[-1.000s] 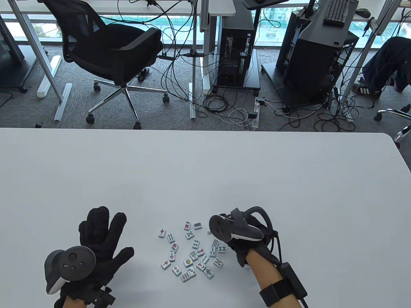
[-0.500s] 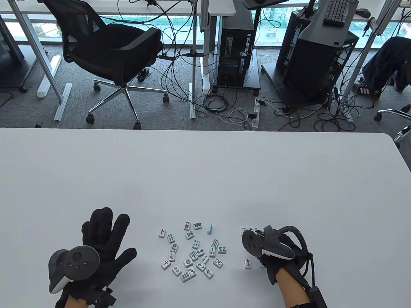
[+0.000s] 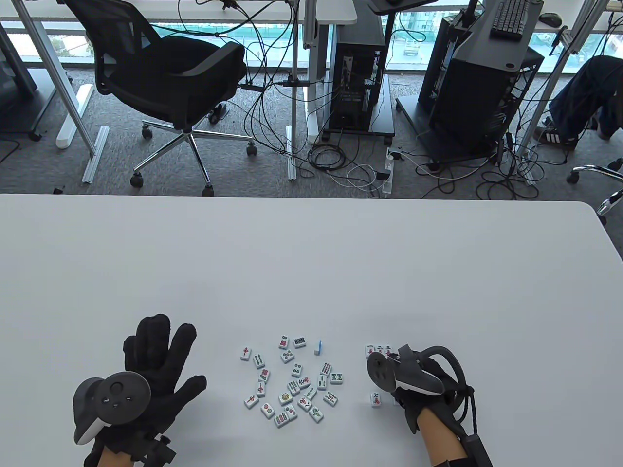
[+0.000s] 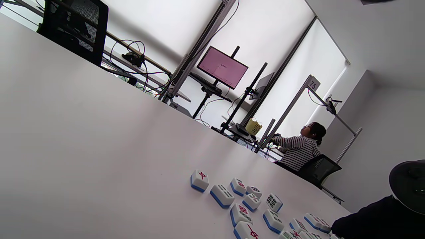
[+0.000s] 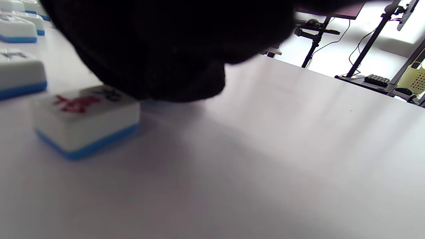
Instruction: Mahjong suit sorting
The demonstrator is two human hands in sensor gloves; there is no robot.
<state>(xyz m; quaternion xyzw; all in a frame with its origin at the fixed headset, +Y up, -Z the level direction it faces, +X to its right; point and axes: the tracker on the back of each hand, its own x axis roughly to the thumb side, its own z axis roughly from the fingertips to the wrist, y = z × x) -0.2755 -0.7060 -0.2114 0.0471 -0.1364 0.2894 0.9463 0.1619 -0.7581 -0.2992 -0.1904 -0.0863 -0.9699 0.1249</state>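
Observation:
Several white mahjong tiles with blue backs lie face up in a loose pile [image 3: 287,384] at the table's near middle. One tile [image 3: 318,346] stands on its edge at the pile's upper right. To the right, a short row of tiles [image 3: 378,349] lies just left of my right hand [image 3: 396,362], and a single tile [image 3: 375,399] lies nearer the front edge. The tracker hides that hand's fingers. In the right wrist view a gloved fingertip [image 5: 186,83] touches the far edge of a red-marked tile [image 5: 83,119] lying flat. My left hand [image 3: 158,357] rests flat with fingers spread, left of the pile.
The white table [image 3: 311,267] stretches far beyond the tiles. Behind it are an office chair [image 3: 170,78], computer towers and floor cables. In the left wrist view the pile [image 4: 239,202] sits low, and a seated person [image 4: 298,151] is far behind.
My right hand left the pile's right edge and moved right, beside the short row; over the last half second it barely shifted. The left hand crept slightly right.

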